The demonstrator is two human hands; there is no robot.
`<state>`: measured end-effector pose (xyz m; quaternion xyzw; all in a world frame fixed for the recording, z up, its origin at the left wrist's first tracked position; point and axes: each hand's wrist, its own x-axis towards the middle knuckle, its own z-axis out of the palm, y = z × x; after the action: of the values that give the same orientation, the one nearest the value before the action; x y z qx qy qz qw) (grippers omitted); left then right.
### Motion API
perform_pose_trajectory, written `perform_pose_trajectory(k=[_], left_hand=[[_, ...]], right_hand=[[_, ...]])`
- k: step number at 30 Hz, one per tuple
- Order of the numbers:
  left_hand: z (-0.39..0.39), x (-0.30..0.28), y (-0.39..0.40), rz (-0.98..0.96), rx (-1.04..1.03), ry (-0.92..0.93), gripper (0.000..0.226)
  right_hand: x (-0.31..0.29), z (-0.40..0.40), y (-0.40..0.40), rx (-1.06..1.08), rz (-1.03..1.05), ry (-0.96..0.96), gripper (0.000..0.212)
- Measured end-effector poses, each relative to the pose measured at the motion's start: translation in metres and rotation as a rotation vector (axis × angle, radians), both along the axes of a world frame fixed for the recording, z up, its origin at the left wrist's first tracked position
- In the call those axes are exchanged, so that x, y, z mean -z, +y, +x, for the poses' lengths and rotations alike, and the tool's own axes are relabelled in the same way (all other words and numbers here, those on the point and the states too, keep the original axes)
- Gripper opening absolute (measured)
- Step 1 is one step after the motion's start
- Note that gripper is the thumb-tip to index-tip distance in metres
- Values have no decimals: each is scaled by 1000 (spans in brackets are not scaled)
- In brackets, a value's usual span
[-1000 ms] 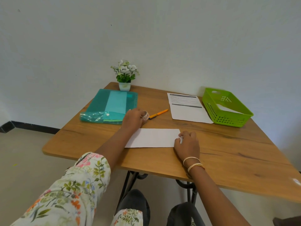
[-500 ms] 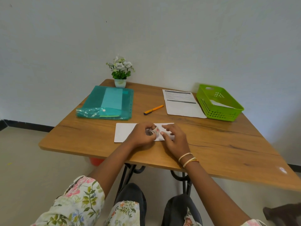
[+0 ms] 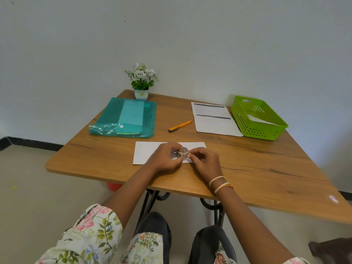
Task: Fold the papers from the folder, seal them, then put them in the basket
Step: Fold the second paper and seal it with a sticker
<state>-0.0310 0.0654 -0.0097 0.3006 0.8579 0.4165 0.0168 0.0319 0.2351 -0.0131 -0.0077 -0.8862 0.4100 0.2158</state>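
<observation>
A folded white paper [image 3: 146, 152] lies on the wooden table [image 3: 257, 168] in front of me. Over its right half my left hand [image 3: 164, 159] grips a small roll of clear tape [image 3: 182, 151]. My right hand [image 3: 206, 161] pinches at the roll's edge from the right, fingertips closed on the tape end. The teal plastic folder [image 3: 125, 119] lies at the back left with a lighter sheet inside. At the back right stands the green basket [image 3: 245, 119], with a white paper [image 3: 261, 120] inside it.
A printed sheet [image 3: 215, 121] lies just left of the basket. An orange pen [image 3: 180, 126] rests between folder and sheet. A small potted plant [image 3: 141, 82] stands at the far edge against the wall. My knees are under the table's near edge.
My left hand brought the tape roll from beside the folder down over the folded paper. My right hand left the paper's right end and joined it at the roll.
</observation>
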Motion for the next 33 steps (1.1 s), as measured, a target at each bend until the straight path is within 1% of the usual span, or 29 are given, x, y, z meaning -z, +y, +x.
perform_pose_trajectory(k=[5, 9, 12, 19, 22, 25, 28, 31, 33], left_hand=[[-2, 1, 0, -12, -19, -11, 20], [-3, 0, 1, 1, -35, -54, 24], [-4, 0, 1, -22, -27, -48, 23], [-5, 0, 2, -52, -33, -16, 18], [-7, 1, 1, -65, -23, -3, 15], [-11, 0, 4, -46, -37, -23, 13], [-22, -11, 11, -52, -59, -40, 9], [-41, -24, 22, -167, -105, 47, 10], [-54, -30, 31, -270, -151, 107, 17]], right_hand=[[-2, 1, 0, 1, -16, -7, 8], [-2, 1, 1, 23, -62, -5, 7], [-3, 2, 1, 40, -95, 8, 6], [-3, 5, -1, 62, -87, 102, 8], [-4, 5, 2, 131, -177, 128, 9], [-4, 2, 5, 213, -319, 110, 9], [-3, -2, 7, 248, -437, 72, 10], [-3, -2, 8, 238, -533, 54, 14], [-2, -2, 9, 235, -563, 56, 23]])
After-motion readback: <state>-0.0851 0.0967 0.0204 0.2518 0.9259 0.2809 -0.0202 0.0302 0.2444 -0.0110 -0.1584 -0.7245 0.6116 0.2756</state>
